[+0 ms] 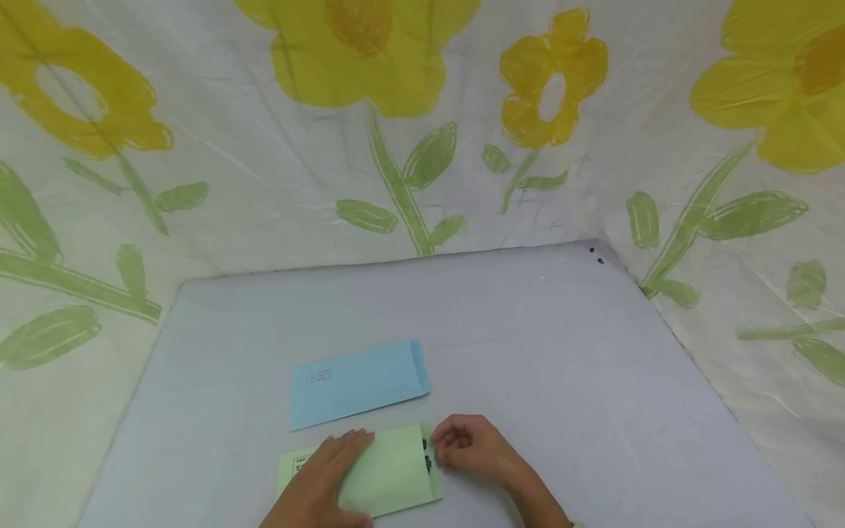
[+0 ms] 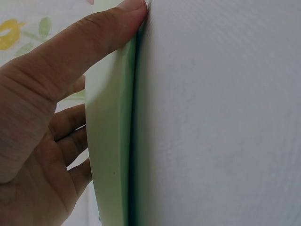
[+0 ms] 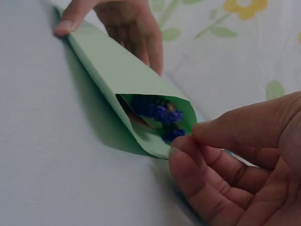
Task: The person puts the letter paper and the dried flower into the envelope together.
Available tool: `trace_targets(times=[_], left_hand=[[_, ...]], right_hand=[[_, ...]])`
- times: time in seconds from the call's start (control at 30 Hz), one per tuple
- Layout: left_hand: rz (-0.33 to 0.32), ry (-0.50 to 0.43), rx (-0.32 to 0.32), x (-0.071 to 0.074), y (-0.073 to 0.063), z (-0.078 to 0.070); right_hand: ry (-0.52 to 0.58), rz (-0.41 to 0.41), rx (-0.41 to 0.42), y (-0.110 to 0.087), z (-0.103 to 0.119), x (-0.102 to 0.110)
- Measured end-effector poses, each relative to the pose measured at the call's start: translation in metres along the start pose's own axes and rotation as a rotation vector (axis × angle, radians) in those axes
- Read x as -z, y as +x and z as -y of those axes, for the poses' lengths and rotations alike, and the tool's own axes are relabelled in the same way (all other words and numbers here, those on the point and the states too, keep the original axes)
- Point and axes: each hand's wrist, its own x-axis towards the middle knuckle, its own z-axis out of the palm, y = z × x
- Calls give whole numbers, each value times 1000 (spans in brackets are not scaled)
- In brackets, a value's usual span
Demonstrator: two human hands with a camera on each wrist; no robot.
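Observation:
A light green paper envelope (image 1: 389, 469) lies before me with its flap end to the right. My left hand (image 1: 323, 477) holds it across its width, thumb on the near edge and fingers at the far side. In the right wrist view its mouth gapes, showing dark blue-purple flower-like sprigs (image 3: 160, 110) and something brownish inside. My right hand (image 1: 478, 451) is at the mouth, fingers curled, thumb and index fingertips close together beside the sprigs and flap. Whether they pinch anything is unclear. The left wrist view shows the left thumb on the green envelope (image 2: 106, 141) edge.
A light blue envelope (image 1: 356, 385) with small printing lies just beyond the green one, its flap end to the right. The table (image 1: 561, 352) has a pale grey cover. Behind and beside it hangs a white cloth (image 1: 277, 205) with painted yellow flowers.

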Motion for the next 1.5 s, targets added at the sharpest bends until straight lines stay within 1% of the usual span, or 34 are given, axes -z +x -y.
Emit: trace_targets(times=[0.1,0.2,0.33,0.43,0.5,0.57,0.77,0.87,1.1,1.17,1.23,1.3,1.37,1.5], left_hand=[[-6,8,-16,0,0,1],[-12,22,-28,0,0,2],[-10,22,-27,0,1,1],[0,7,-15,0,1,-1],[6,-1,-9,-1,1,-2],[9,-3,-5,-1,1,-2],[-11,18,-17,-1,1,-2],[-23,29,-25,-1,1,-1],[-17,0,-19,-4,0,0],[-15,4,-30,-5,0,0],[-18,26,-59,-5,0,0],[-26,61,-87,-5,0,0],[-29,77,-106,-3,0,0],[-3,69,-95,5,-1,-2]], right_hand=[[26,21,1,0,-2,-3],[66,49,21,2,-4,-6],[148,72,42,3,-6,-11],[231,76,20,2,-5,-13],[259,76,5,2,-4,-14],[273,80,-4,2,-3,-14],[270,145,40,2,-4,-15],[262,167,35,2,-4,-19],[244,149,-8,1,-1,-25],[204,117,8,0,-2,-24],[137,57,47,1,-4,-22],[69,-27,94,2,-6,-18],[-16,-128,129,5,-8,-12],[-255,-320,197,10,-9,6]])
